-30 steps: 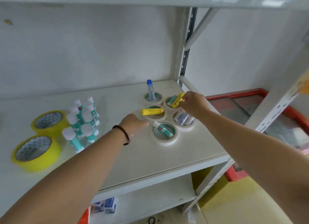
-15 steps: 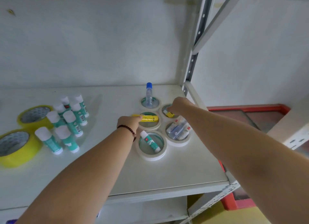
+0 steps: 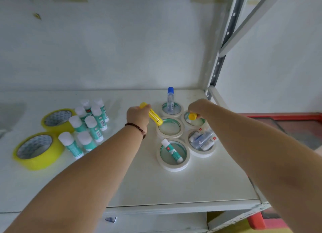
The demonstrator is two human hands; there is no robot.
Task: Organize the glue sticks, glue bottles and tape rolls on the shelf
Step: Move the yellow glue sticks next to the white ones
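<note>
Both hands grip smooth yellow cylindrical glue sticks (image 3: 153, 115) above flat white tape rolls (image 3: 169, 128).

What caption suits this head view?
Each hand lifts a yellow glue stick from white tape rolls.

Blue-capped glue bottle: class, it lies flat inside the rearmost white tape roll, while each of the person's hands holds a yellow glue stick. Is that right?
Not quite. The head view shows the blue-capped glue bottle standing upright inside the rearmost white tape roll, not lying flat. The rest holds: the left hand grips one yellow glue stick and the right hand holds another yellow glue stick.
</note>
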